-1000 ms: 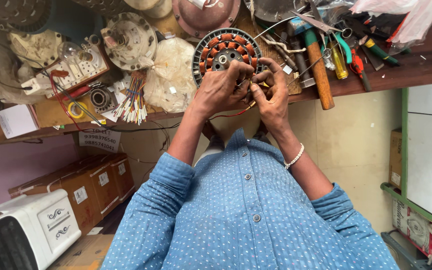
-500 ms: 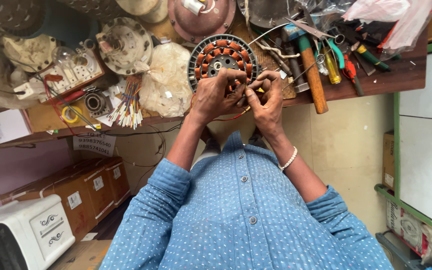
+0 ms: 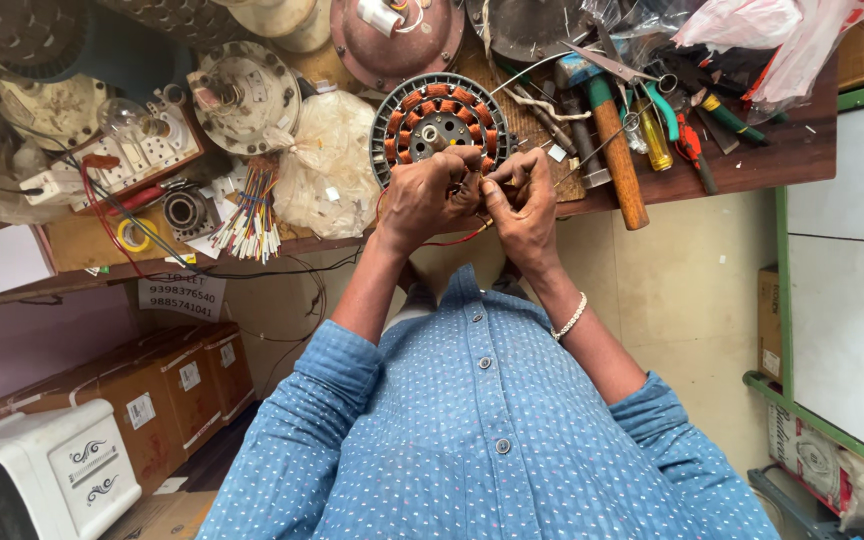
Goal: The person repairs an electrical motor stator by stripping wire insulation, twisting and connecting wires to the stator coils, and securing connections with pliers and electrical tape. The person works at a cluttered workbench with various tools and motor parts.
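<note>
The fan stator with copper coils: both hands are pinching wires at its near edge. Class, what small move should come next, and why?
Probably keep twisting the pinched wire ends together. The left hand and right hand meet fingertip to fingertip at the rim of the stator, and a red wire hangs loose below them, so the joint looks unfinished.

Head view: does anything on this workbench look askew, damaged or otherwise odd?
The wooden-handled hammer juts past the front edge of the bench, its handle end hanging over the floor. The left hand and right hand work thin wires at the rim of the round copper-wound stator. Nothing looks spilled or broken.
</note>
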